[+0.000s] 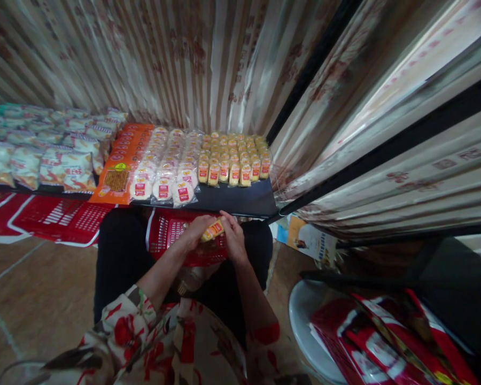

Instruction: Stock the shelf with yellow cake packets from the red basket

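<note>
Centrally: one yellow packaged snack (213, 230), grasped by left hand (197, 230) and right hand (233, 235), above red basket (160, 239); farther, on black shelf (240, 200), right end: similar snacks (234, 160).

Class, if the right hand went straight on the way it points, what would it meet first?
The right hand would probably meet the shelf first, at its front edge, though their relative height is unclear.

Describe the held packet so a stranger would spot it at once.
Find the black shelf, then the red basket between the knees. Over it, the left hand and right hand hold a small yellow packet with red print. Its lookalikes sit on the shelf; only this one is held.
</note>
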`<state>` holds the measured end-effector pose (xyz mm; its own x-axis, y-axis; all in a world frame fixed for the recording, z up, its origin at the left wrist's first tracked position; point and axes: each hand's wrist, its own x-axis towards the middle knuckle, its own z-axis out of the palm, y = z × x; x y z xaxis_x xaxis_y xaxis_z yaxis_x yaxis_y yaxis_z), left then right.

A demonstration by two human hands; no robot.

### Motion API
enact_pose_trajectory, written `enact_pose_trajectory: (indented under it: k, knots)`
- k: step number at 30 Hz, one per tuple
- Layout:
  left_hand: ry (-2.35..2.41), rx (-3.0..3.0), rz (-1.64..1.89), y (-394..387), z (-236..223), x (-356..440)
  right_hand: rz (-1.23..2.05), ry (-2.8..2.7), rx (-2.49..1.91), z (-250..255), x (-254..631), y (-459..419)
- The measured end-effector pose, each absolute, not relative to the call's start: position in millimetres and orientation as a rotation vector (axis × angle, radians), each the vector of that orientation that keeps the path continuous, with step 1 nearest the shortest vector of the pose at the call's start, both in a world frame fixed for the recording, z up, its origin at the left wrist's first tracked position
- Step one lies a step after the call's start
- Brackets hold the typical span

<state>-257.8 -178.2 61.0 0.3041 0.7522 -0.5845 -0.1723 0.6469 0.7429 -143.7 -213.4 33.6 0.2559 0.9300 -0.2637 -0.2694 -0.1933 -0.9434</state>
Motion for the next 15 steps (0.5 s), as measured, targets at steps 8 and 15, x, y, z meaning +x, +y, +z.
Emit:
enact_pose_trajectory:
  k: [8,15]
  knots:
    - [1.097,0.492,0.703,-179.6,74.7,-258.5,1.27,-0.537,-1.283,33.9,-143.7,-216.7]
    - [0.974,0.379,0.912,-175.2,85.4,-252.4,1.02,-0.326,-1.301,27.3,-138.6,-211.7]
